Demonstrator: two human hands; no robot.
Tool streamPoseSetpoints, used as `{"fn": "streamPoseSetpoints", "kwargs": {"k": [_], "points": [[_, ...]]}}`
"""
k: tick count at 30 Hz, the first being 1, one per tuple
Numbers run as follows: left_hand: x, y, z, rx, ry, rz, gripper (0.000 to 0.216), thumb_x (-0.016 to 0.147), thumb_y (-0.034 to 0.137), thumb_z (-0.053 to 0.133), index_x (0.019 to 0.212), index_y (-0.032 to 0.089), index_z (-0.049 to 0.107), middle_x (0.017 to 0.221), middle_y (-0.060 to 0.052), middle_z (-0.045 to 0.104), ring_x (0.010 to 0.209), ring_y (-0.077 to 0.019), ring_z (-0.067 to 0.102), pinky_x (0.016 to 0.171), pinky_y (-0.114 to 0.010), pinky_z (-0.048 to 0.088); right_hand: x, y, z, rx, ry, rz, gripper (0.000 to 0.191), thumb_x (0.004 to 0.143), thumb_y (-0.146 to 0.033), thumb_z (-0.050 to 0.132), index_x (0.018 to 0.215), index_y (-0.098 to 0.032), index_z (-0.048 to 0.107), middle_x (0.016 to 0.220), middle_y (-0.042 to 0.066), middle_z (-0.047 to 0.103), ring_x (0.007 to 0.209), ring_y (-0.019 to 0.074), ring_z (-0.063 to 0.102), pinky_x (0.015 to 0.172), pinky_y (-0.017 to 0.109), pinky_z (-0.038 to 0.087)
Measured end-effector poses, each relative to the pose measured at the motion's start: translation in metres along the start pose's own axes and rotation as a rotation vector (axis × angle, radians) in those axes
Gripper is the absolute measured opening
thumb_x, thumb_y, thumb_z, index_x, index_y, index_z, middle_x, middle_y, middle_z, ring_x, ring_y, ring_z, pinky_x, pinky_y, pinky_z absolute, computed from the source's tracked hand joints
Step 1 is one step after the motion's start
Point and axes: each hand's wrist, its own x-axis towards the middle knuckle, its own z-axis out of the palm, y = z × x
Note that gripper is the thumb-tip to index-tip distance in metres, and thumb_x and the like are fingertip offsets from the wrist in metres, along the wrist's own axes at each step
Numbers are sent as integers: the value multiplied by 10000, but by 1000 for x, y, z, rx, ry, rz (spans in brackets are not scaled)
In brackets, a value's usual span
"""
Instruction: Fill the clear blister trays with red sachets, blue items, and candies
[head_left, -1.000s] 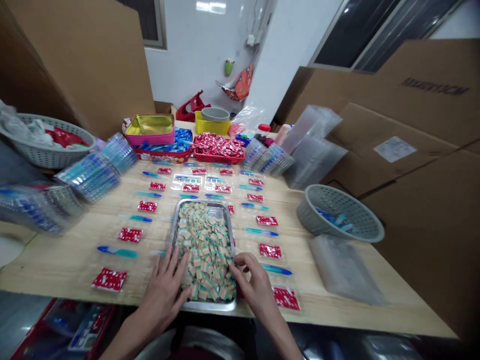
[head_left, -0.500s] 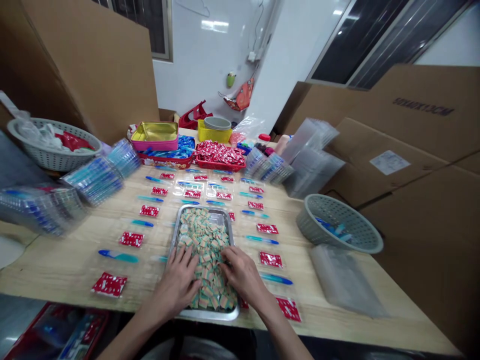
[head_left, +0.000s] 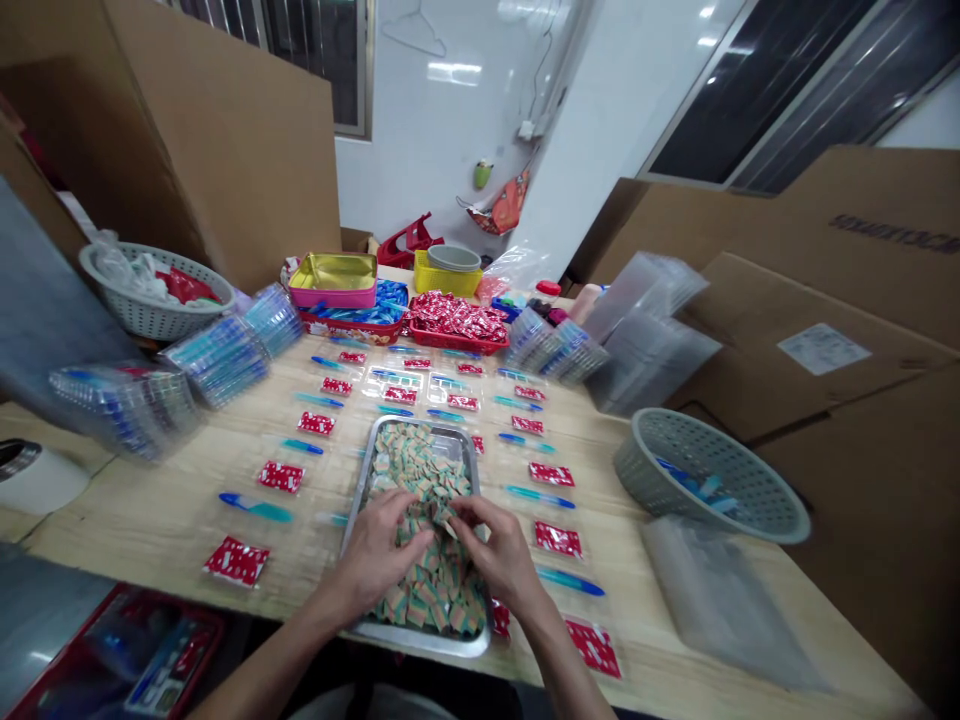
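A metal tray full of small striped wrapped pieces lies on the wooden table in front of me. My left hand rests in the tray, its fingers curled over a heap of the pieces. My right hand is beside it, fingertips pinched on pieces at the heap's top. The two hands nearly touch over the tray's middle. Clear bags with a red packet and a blue pen each lie in rows on both sides of the tray.
A grey basket and a stack of clear bags sit at the right. At the back stand a red tray of packets, a pink tin and a white basket. Filled bag bundles lie left. Cardboard boxes surround the table.
Both hands moved from the tray's near corners inward and forward over the pieces, and their fingers closed together on a heap. The view shifted a little to the left.
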Motion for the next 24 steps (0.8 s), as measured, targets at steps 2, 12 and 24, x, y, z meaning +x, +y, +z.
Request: {"fn": "streamPoseSetpoints", "kwargs": {"k": [2, 12, 24], "points": [[4, 4, 5, -124, 1, -115, 402, 734, 323, 643, 1094, 153, 586, 970, -79, 659, 696, -182, 627, 686, -344, 528, 0, -4, 8, 37, 14, -30, 139, 830, -188, 543, 927, -187, 644, 809, 36, 669, 711, 167, 614, 658, 260, 475], [12, -21, 13, -471, 50, -217, 320, 538, -11, 454, 784, 164, 563, 740, 13, 602, 720, -139, 612, 676, -241, 485, 7, 1, 37, 449, 67, 259, 117, 758, -282, 650, 815, -179, 649, 689, 8, 632, 617, 151, 579, 567, 244, 447], [7, -9, 5, -394, 31, -151, 200, 712, 170, 573, 897, 161, 648, 822, -36, 673, 779, -175, 623, 731, -290, 480, 14, -8, 32, 872, 0, 445, 230, 668, -327, 751, 825, -180, 672, 671, -14, 634, 561, 104, 544, 537, 205, 433]]}}
